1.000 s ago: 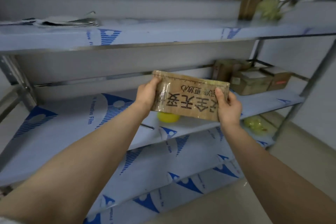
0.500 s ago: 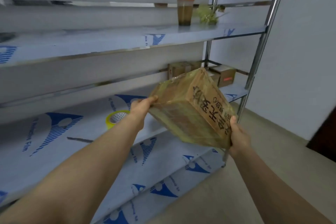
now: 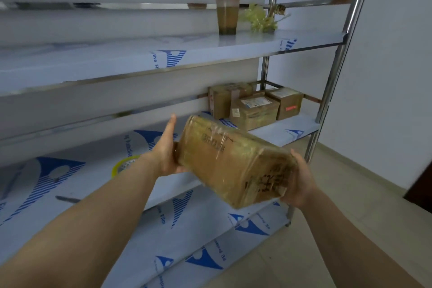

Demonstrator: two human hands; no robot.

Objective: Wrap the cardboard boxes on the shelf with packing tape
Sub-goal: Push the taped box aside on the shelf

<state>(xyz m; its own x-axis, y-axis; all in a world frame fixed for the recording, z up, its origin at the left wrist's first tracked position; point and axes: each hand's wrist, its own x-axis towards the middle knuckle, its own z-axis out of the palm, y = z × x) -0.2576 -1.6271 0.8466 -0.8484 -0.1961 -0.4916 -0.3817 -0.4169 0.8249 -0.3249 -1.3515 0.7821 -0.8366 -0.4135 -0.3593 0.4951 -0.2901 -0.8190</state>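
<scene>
Rack: a tall steel shelving rack (image 3: 339, 65) is standing against a pale wall, its shelves lying under white film printed with blue shapes.
Arms: the bare left forearm (image 3: 93, 217) is reaching forward and up from the lower left. The bare right forearm (image 3: 339, 229) is rising from the lower right, and the two are angling towards each other.
Held box: an oblong brown cardboard box wrapped in glossy clear tape (image 3: 231, 166) is hanging in the air in front of the middle shelf, not touching it. It is tilting down from its far left end to its near right end, and blurred black print is showing on the near end.
Shelf boxes: three brown cardboard boxes (image 3: 254, 112) are sitting pressed together at the far right end of the middle shelf.
Left hand: the left hand (image 3: 167, 154) is pressing a flat palm against the box's far end, with its fingers straight, together and pointing up past the box's top edge.
Right hand: the right hand (image 3: 301, 182) is cupping the near end, its thumb hooking over the upper edge and its fingers hiding behind the box.
Bottle: a clear shaker bottle with an orange lid (image 3: 228, 7) is standing upright on the upper shelf, partly filled with brown liquid.
Bundle: a pale green crumpled bundle (image 3: 260, 18) is lying just right of the bottle.
Tape: a yellow roll of packing tape (image 3: 124, 165) is lying flat on the middle shelf, partly hidden by the left forearm.
</scene>
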